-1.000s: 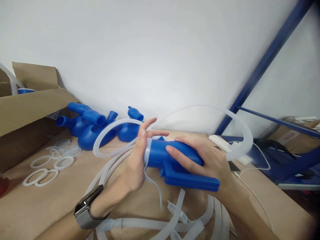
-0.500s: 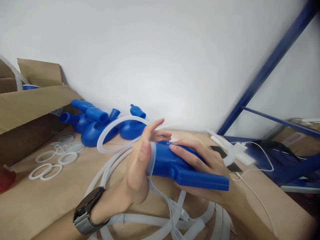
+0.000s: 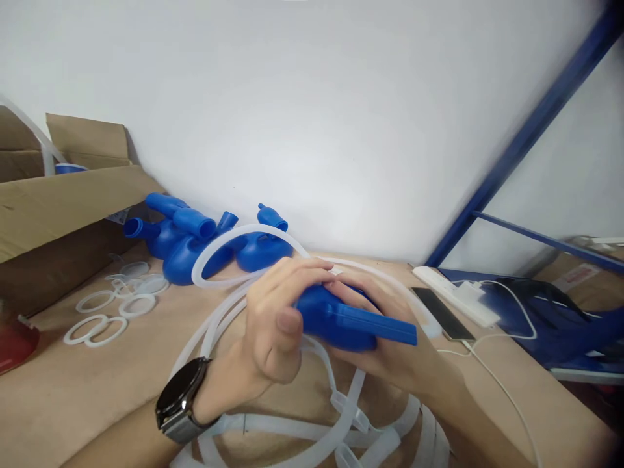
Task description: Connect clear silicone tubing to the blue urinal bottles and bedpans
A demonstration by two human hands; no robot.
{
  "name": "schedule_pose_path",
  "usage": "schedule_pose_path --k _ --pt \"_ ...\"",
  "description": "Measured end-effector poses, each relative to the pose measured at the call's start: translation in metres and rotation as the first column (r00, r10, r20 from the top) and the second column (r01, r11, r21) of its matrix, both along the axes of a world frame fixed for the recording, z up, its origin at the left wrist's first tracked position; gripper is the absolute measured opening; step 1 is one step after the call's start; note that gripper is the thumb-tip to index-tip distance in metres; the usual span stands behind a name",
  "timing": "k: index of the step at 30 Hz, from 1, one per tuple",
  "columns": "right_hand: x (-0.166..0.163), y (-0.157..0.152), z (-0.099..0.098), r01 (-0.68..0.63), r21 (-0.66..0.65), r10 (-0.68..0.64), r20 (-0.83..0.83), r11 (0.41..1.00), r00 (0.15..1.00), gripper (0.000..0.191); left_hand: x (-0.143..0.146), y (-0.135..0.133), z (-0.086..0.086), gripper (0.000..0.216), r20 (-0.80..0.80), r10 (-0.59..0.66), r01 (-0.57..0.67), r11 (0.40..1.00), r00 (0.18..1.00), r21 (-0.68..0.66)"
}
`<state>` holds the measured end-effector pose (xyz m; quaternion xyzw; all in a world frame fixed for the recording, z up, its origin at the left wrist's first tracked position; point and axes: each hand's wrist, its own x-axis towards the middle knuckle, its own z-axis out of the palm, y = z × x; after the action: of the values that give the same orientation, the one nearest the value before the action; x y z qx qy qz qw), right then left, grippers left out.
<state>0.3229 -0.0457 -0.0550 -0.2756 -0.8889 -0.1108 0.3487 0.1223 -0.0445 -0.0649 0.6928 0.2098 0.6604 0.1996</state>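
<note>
Between my hands is a blue plastic spout piece with a flat handle pointing right. My right hand grips it from behind and below, the thumb side hidden by the piece. My left hand, wearing a watch on the wrist, curls over its left end, fingers across the top and thumb bent in front. That end's opening is covered by the palm. From below the left hand a translucent strap hangs down to a small clear fitting. Coils of translucent hose lie beneath both hands and loop behind them.
Blue plastic bottles stand against the wall at the back left. Translucent rings and caps lie in front of an open cardboard box. A red object sits at the left edge. At right are a phone, power strip and cables.
My left hand's fingers, stretched upward before, now fold over the end of the blue spout piece. The clear rim there has become hidden. The piece has turned and its handle has shifted left.
</note>
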Motion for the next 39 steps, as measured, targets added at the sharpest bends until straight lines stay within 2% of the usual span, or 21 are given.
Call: schedule_pose_path --k 3,4,6,8,11,13,15,19,23,25,31,39 --pt "0.001 0.005 -0.006 0.070 0.162 -0.082 0.070 0.984 0.994 0.057 0.004 0.008 0.001 0.072 0.077 0.045 -0.022 0.961 0.996 -0.276" --pt "0.001 0.007 -0.007 0.075 0.186 -0.093 0.085 0.980 0.992 0.055 0.005 0.010 0.002 0.070 0.069 0.045 -0.017 0.936 0.997 -0.352" --pt "0.002 0.011 -0.007 0.073 0.154 -0.088 0.090 0.985 0.992 0.054 0.004 0.013 0.006 0.059 0.008 -0.005 0.007 0.914 1.000 -0.406" --pt "0.003 0.014 -0.005 0.059 0.030 -0.060 0.048 0.998 0.997 0.057 0.002 0.013 0.010 0.045 -0.060 -0.079 0.055 0.941 0.995 -0.333" --pt "0.004 0.015 0.000 0.030 -0.180 -0.046 -0.086 0.983 0.995 0.059 -0.003 0.013 0.014 0.031 -0.135 -0.149 0.135 0.985 0.980 -0.111" --pt "0.005 0.014 0.002 0.007 -0.270 -0.048 -0.148 0.963 0.988 0.058 -0.005 0.013 0.015 0.026 -0.181 -0.150 0.155 0.988 0.972 0.011" --pt "0.006 0.013 0.003 -0.020 -0.314 -0.039 -0.181 0.949 0.983 0.060 -0.005 0.013 0.014 0.025 -0.190 -0.099 0.112 0.992 0.977 0.060" --pt "0.003 0.012 0.000 -0.043 -0.313 -0.038 -0.247 0.949 0.968 0.066 -0.001 0.011 0.012 0.023 -0.094 0.046 -0.041 0.998 0.994 0.054" --pt "-0.003 0.012 -0.003 -0.012 -0.291 -0.073 -0.281 0.957 0.957 0.061 0.004 0.009 0.013 0.016 -0.005 0.167 -0.167 0.985 0.986 -0.042" --pt "-0.004 0.012 -0.004 -0.029 -0.280 -0.052 -0.280 0.960 0.959 0.063 0.005 0.008 0.015 0.014 -0.018 0.160 -0.161 0.986 0.987 -0.044" --pt "0.001 0.011 0.001 -0.033 -0.287 -0.032 -0.218 0.957 0.975 0.070 0.001 0.006 0.016 0.013 -0.072 0.097 -0.092 0.993 0.993 0.074" --pt "0.006 0.012 0.003 0.022 -0.236 -0.063 -0.171 0.972 0.983 0.067 -0.007 0.013 0.022 0.017 -0.252 0.045 -0.028 0.997 0.967 0.074"
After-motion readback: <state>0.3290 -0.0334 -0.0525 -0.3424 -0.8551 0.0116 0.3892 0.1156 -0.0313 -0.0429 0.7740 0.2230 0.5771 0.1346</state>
